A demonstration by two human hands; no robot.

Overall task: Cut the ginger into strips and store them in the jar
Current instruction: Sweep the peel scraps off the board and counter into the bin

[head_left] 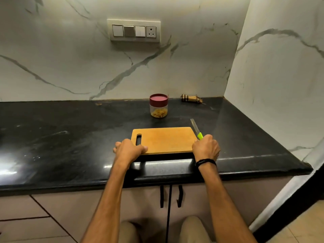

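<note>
A wooden cutting board [164, 140] lies near the front edge of the black counter [70, 137]. The left hand [128, 149] curls its fingers [140, 148] over the board's front left corner. The right hand [206, 148] holds a green-handled knife [197, 131] at the board's right edge, fingers closed round the handle. Behind the board, towards the counter's back edge, stands the lidded jar [158, 105] with ginger strips [159, 114] inside. No readable writing shows.

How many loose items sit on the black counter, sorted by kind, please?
Jar with a red lid, ginger strips inside: 1
Wooden cutting board, held by the left hand: 1
Green-handled knife, gripped by the right hand: 1
Rolled striped cloth: 1
Total: 4
</note>
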